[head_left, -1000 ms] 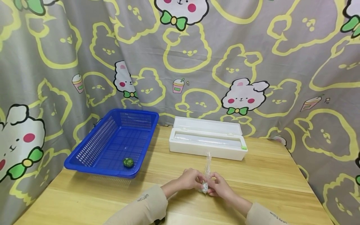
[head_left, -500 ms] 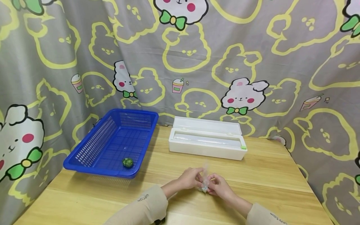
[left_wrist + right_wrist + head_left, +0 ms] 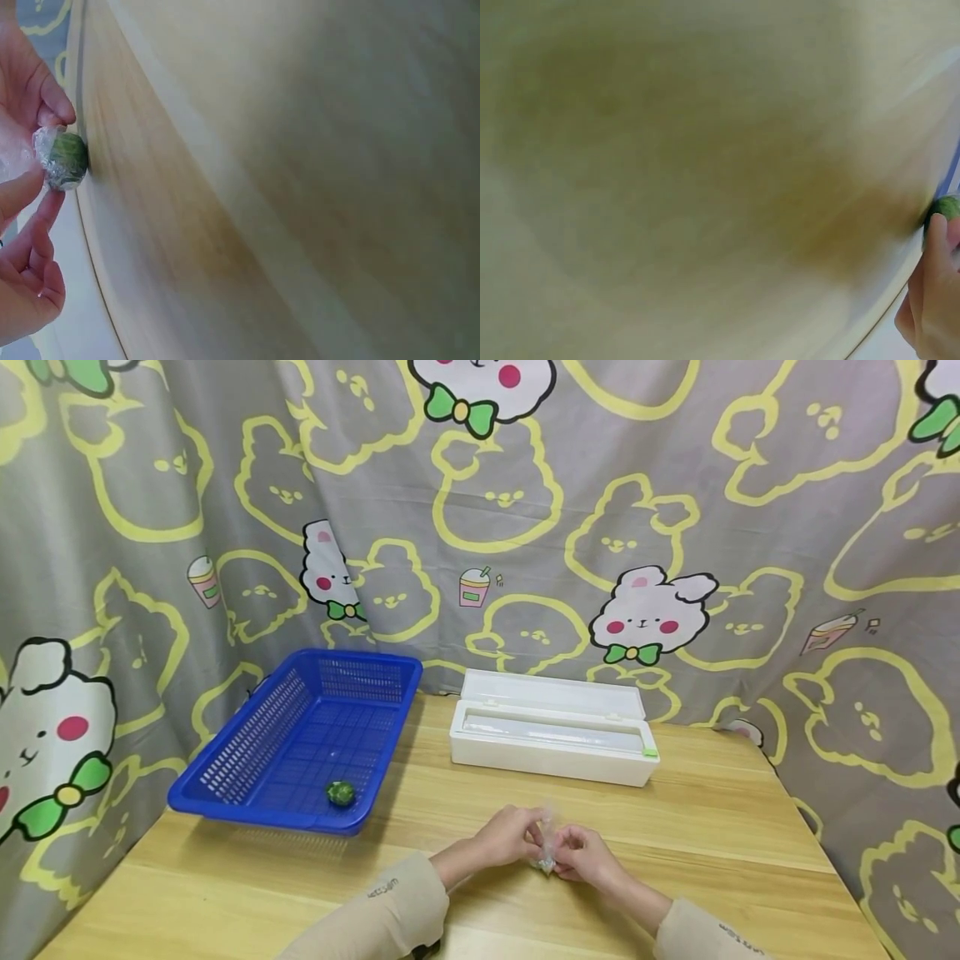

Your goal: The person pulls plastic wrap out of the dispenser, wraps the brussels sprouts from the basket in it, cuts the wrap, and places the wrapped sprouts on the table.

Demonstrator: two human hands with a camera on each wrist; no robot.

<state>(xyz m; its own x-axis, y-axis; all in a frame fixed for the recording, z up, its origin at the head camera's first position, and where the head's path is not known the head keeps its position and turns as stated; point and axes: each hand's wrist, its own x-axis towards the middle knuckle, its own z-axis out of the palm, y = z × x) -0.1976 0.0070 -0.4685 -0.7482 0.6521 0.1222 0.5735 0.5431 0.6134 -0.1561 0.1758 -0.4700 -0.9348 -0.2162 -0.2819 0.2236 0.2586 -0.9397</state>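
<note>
Between both hands is a small round green fruit (image 3: 69, 159), partly covered in clear plastic wrap (image 3: 46, 146). The left hand (image 3: 510, 837) pinches the wrap from the left, thumb and fingers bent. Opposite it, the right hand (image 3: 588, 855) grips the bundle from the right with bent fingertips. A short tuft of wrap (image 3: 547, 817) rises between the fingers, blurred in the head view. Most of the fruit is hidden by wrap and fingers from above; its green side shows in the left wrist view.
A blue plastic basket (image 3: 315, 821) stands at the left with one green wrapped fruit (image 3: 341, 793) in its near corner. Behind the hands lies a long white box (image 3: 551, 762) with its lid raised, a roll of clear film (image 3: 555, 732) inside. A patterned curtain (image 3: 517, 510) closes off the back.
The tall twisted tail of wrap above the hands has come down to a short tuft around the fruit. Both hands stay in nearly the same place, with small finger movements.
</note>
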